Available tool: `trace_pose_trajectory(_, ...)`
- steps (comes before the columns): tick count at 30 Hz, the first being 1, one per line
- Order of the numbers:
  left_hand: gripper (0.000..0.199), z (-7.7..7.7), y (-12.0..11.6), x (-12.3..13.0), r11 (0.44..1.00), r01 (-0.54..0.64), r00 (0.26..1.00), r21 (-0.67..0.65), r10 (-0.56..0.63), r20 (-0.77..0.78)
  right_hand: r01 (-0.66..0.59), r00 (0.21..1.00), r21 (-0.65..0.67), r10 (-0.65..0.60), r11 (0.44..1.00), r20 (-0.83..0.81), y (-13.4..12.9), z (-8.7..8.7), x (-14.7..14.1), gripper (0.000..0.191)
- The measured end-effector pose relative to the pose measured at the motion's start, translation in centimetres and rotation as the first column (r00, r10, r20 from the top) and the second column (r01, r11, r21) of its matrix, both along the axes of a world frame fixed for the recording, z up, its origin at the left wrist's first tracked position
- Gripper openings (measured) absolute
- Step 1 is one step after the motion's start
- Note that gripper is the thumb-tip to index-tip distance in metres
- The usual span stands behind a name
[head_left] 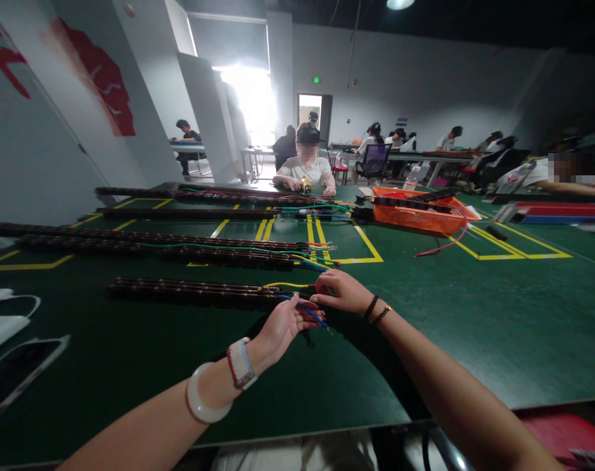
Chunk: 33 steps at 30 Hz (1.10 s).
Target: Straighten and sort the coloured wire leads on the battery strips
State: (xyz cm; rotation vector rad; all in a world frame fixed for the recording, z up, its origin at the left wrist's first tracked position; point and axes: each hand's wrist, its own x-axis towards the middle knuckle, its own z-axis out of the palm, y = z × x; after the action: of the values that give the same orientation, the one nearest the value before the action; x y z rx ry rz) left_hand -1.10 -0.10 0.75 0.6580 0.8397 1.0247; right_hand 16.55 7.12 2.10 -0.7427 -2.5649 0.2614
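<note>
A dark wire harness lies lengthwise on the green table just ahead of me, with loose coloured wires at its right end. My left hand, palm up, has its thumb against a blue wire that runs across the fingers, its bare tip sticking out past them. Beside it, my right hand is pinched at the end of a yellow wire. The right fingertips hide that wire's tip, and a bit of red shows near them. Both hands are close together at the harness end.
More dark harnesses lie behind, with several coloured wire ends. An orange bin stands at back right. A phone and a white power bank are at left. Across the table sits a co-worker with a yellow tool.
</note>
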Motion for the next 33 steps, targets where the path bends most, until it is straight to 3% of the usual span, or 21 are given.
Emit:
trace_pose_trajectory(5,0.027,0.0,0.1,0.1,0.998,-0.048,0.999,-0.036,0.048,0.021,-0.063,0.995,-0.02,0.065,0.998,0.07,-1.3,0.7,-0.9,0.033)
trace_pose_trajectory(10,0.03,-0.7,0.5,0.0,1.0,-0.021,1.0,-0.02,0.021,0.017,-0.114,0.988,-0.053,0.118,0.992,0.097,-1.2,0.6,-1.2,0.028)
trace_pose_trajectory(15,0.041,-1.4,0.8,-0.2,0.984,0.171,0.983,0.046,-0.167,-0.078,-0.126,0.986,-0.003,0.126,0.992,0.108,-0.6,0.3,-0.9,0.019)
trace_pose_trajectory(18,0.052,-1.4,0.7,-0.4,0.964,0.257,0.955,0.068,-0.243,-0.17,-0.154,0.983,-0.039,0.157,0.987,0.092,-0.6,0.4,-0.8,0.016)
trace_pose_trajectory(24,0.066,-0.3,0.2,-0.5,0.947,0.317,0.921,0.045,-0.296,-0.255,-0.198,0.979,-0.141,0.204,0.97,0.026,-0.6,0.5,-0.7,0.019)
trace_pose_trajectory(28,0.078,0.3,-0.2,-0.4,0.906,0.423,0.867,0.023,-0.397,-0.302,-0.194,0.979,-0.105,0.199,0.975,0.041,-0.1,-0.7,-0.9,0.016)
trace_pose_trajectory(33,0.058,0.4,-0.5,-0.2,0.817,0.561,0.788,0.13,-0.48,-0.384,-0.157,0.983,-0.03,0.159,0.987,0.09,0.0,-1.7,-1.4,0.015)
